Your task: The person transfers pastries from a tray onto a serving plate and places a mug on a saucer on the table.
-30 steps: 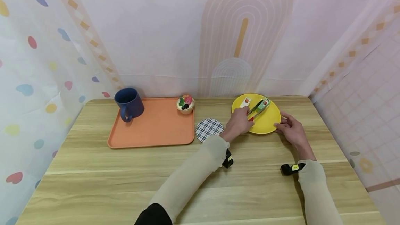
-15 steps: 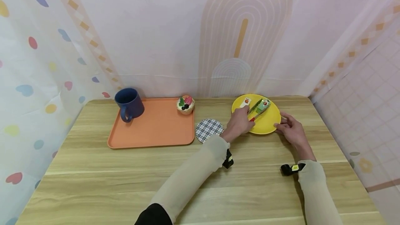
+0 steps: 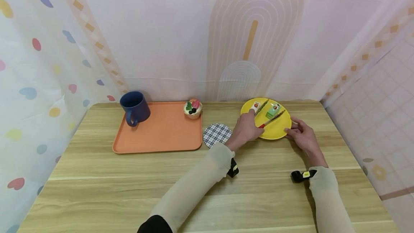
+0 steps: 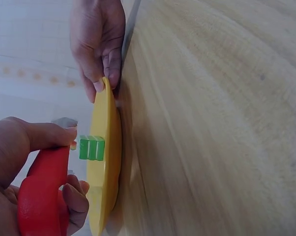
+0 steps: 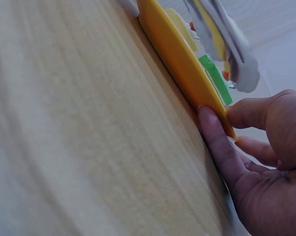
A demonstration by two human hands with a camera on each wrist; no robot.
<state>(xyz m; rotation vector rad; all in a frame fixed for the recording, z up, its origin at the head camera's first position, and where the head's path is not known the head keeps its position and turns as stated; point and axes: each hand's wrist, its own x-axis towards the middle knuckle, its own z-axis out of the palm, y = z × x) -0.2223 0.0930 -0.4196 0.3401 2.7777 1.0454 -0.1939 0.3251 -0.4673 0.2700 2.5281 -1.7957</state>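
Note:
My left hand (image 3: 245, 128) holds red-handled metal tongs (image 3: 274, 118) over a yellow plate (image 3: 273, 131). In the left wrist view my thumb and fingers grip the red handle (image 4: 44, 191). The two metal arms stand spread apart, with a green block (image 3: 272, 110) lying on the plate between them. A whitish block (image 3: 256, 106) with a small red picture lies near the far left rim, partly behind my left hand. At the right rim my right hand (image 3: 304, 138) pinches the plate's edge, thumb above and fingers below, as the right wrist view shows.
An orange tray (image 3: 161, 136) lies on the left of the wooden table (image 3: 258, 197). A blue mug (image 3: 137, 108) and a fruit tart (image 3: 192, 109) stand on it. A round checked coaster (image 3: 216, 134) lies between tray and plate, near my left forearm. A patterned curtain (image 3: 161, 39) hangs behind.
The tongs' arms have spread wider, one moving left and the other right of the green block. My right hand stays on the plate's rim.

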